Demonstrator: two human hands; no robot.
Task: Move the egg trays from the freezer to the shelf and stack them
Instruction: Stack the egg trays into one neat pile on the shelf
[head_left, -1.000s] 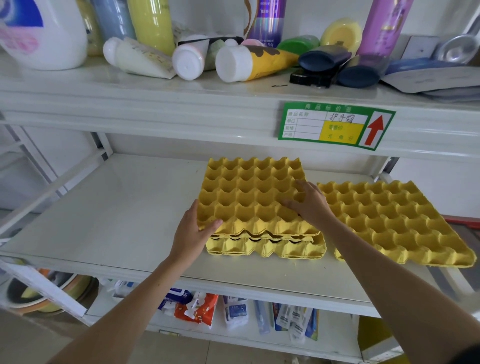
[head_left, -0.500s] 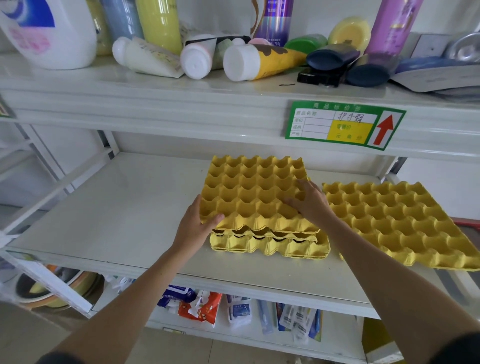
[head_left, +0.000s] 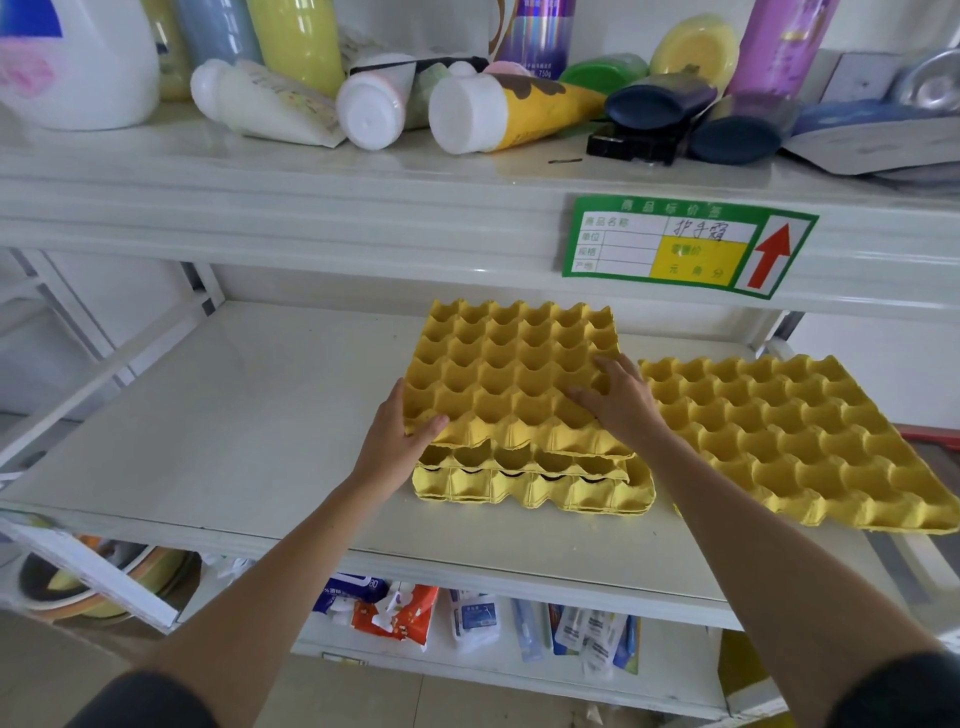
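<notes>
A stack of yellow egg trays (head_left: 530, 483) lies on the middle white shelf (head_left: 234, 426). The top tray (head_left: 498, 374) sits a little askew on the stack, its near edge raised. My left hand (head_left: 397, 444) grips that tray's near-left corner, thumb on top. My right hand (head_left: 618, 397) presses flat on its right side, fingers spread over the cups. A separate single yellow egg tray (head_left: 789, 436) lies to the right, reaching the shelf's right end.
The upper shelf (head_left: 311, 176) carries several bottles and tubes lying down, with a green price label (head_left: 685, 244) on its front edge. Packets (head_left: 395, 613) fill the shelf below. Bowls (head_left: 78, 587) sit at the lower left.
Both hands stay on the top tray, which has shifted slightly on the stack. The view has moved a little closer.
</notes>
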